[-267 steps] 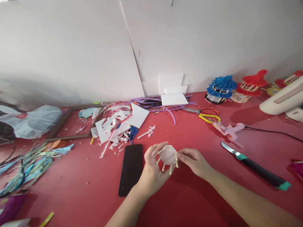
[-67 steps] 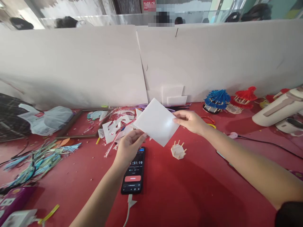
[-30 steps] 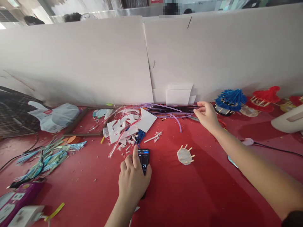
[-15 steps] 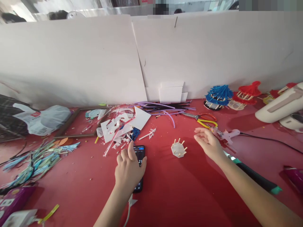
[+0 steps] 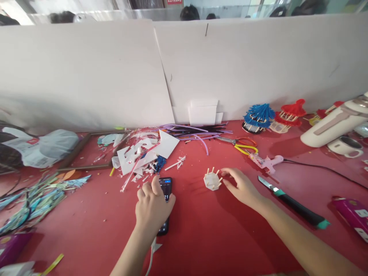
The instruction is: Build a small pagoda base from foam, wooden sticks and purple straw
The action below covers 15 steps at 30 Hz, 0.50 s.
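A small white polygonal base (image 5: 212, 181) with several short pale sticks standing around its rim sits on the red table. At its right edge is my right hand (image 5: 240, 187), thumb and fingers apart around the nearest sticks; whether they touch is unclear. My left hand (image 5: 152, 201) rests over a dark phone (image 5: 164, 226), fingers loosely bent and thumb spread, covering much of the screen. A white cable runs from the phone's lower end.
Right of my right arm lies a utility knife (image 5: 293, 205), blade out. Beyond are a pink glue gun (image 5: 267, 163), pliers (image 5: 240, 143), a blue-roofed model (image 5: 258, 118), a red-roofed model (image 5: 291, 115), a bottle (image 5: 330, 124) and a mug (image 5: 345, 146). White scraps (image 5: 143, 157) lie at centre-left.
My right hand has moved left, from beside the glue gun to the stick-rimmed base. My left hand stays over the phone. The view has shifted slightly to the right.
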Motion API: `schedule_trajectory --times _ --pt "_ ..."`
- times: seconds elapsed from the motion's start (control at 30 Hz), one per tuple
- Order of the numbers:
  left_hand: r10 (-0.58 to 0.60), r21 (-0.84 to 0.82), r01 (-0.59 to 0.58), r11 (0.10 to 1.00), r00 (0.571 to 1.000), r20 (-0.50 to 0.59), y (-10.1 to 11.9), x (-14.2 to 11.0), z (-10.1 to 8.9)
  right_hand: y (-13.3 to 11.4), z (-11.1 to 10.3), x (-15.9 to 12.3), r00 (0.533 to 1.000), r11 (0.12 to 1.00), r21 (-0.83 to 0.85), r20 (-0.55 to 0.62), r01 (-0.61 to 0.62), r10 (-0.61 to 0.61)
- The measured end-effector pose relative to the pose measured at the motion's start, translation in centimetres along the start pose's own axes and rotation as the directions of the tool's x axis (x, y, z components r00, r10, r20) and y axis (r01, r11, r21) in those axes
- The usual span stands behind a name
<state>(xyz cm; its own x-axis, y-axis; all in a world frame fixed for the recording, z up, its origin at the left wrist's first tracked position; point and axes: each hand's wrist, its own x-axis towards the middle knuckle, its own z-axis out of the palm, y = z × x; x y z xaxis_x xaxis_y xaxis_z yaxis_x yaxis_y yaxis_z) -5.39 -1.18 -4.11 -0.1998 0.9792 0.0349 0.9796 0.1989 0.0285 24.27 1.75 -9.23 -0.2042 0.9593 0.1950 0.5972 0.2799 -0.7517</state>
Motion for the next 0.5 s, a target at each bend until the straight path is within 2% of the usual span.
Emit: schedule_trajectory --times 0.1,0.17,0.27,0.37,0.5 --pt "0.001 -0.020 -0.001 1.000 1.000 0.022 0.0 0.0 -0.3 0.0 0.1 -0.3 0.999 0.999 -0.003 0.021 0.036 -0.036" --pt "0.039 -0.071 -0.039 0.997 0.999 -0.004 0.2 0.1 -0.5 -0.2 0.2 -0.4 0.997 0.998 0.000 0.044 0.057 -0.057" --pt "0.165 -0.305 -0.186 0.934 0.982 -0.096 0.8 0.2 -0.8 -0.4 0.3 0.0 0.995 0.997 0.001 0.065 0.079 -0.079" --pt "0.335 -0.554 -0.310 0.773 0.940 -0.058 1.7 0.5 -1.2 -0.4 0.3 0.9 0.992 0.995 0.000 0.073 0.102 -0.102" --pt "0.523 -0.658 -0.346 0.668 0.848 0.085 3.0 1.2 -0.6 -0.6 0.6 2.1 0.984 0.989 0.001 0.099 0.147 -0.146"
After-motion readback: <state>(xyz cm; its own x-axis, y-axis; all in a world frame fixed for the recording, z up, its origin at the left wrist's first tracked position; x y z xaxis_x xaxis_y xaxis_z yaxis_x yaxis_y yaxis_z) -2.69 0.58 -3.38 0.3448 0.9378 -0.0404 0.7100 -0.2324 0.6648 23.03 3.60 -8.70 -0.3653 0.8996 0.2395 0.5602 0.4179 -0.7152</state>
